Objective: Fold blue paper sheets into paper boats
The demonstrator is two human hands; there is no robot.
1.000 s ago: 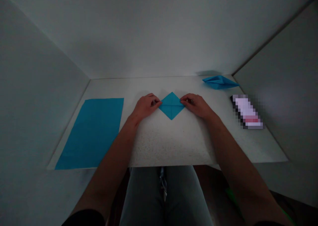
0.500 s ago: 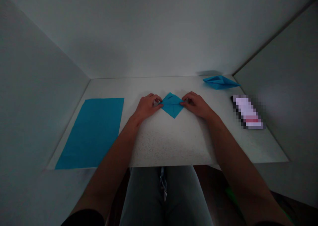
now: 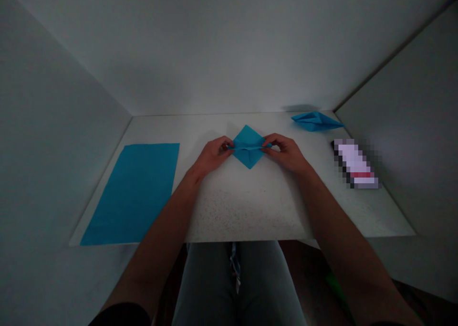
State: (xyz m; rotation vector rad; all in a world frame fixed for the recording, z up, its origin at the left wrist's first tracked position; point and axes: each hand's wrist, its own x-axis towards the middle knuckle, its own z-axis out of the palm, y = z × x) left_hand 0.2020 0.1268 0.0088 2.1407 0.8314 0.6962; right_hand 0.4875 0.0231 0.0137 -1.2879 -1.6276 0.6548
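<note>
Between my two hands is a piece of folded blue paper (image 3: 249, 158), diamond-shaped, with a raised crease running across its middle. My left hand (image 3: 214, 152) pinches its left corner between thumb and fingers. At the opposite corner, my right hand (image 3: 284, 150) grips the paper the same way, thumb below and fingers above. The upper half stands out as a smooth triangle, while the lower half shows a short central fold. Parts of both side corners are hidden by my fingertips.
A flat blue sheet of paper (image 3: 134, 192) lies at the left of the white table (image 3: 236, 206). At the back right sits a folded blue paper boat (image 3: 315, 121). A phone (image 3: 356, 163), blurred out, lies near the right edge. Walls enclose the table's back and sides.
The paper's upper flap has opened upward into a taller, smoother triangle, and the fold across the middle now stands out. Both hands keep their pinch at the side corners.
</note>
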